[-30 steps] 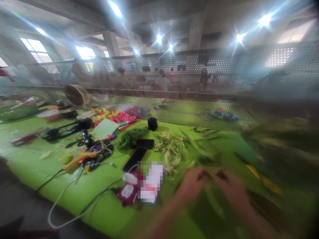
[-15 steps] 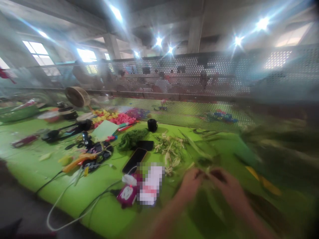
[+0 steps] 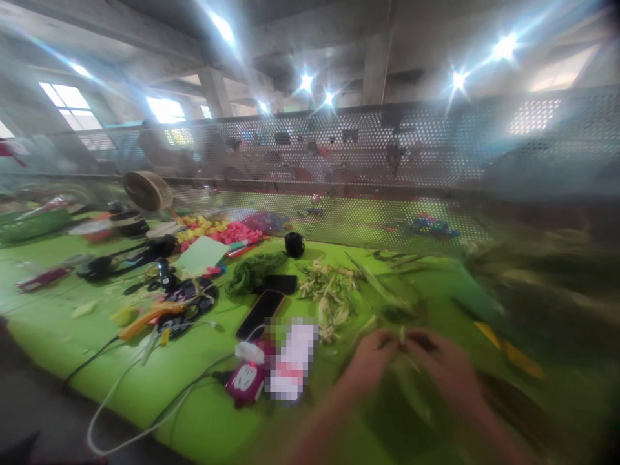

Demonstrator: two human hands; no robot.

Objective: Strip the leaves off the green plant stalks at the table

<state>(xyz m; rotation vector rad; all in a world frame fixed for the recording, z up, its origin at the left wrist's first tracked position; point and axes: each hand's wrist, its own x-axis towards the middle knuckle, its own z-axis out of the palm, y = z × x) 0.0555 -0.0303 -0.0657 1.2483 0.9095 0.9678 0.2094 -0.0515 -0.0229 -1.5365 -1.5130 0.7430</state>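
My left hand (image 3: pixel 374 356) and my right hand (image 3: pixel 440 356) meet low on the right, fingertips nearly touching. Both have their fingers closed in a pinch on a pale green leaf-like strip (image 3: pixel 411 387), which hangs down between the wrists. Blur and shade hide the exact grip. Just left of my hands lies a loose heap of pale yellow-green leaf or petal pieces (image 3: pixel 332 294). Beyond the fingers a long green blade (image 3: pixel 375 281) rests on the table.
On the green table (image 3: pixel 203 426) are a dark phone (image 3: pixel 260 313), purple power bank (image 3: pixel 246 382), orange-handled tool (image 3: pixel 150 318), green yarn-like bundle (image 3: pixel 254 271) and black cup (image 3: pixel 294 245). Cables loop at the front. A perforated metal screen (image 3: pixel 339 155) stands behind; a translucent bag (image 3: pixel 542 290) sits right.
The view has shifted slightly, so the table things sit a little further left. My hands keep nearly the same place and still pinch the strip.
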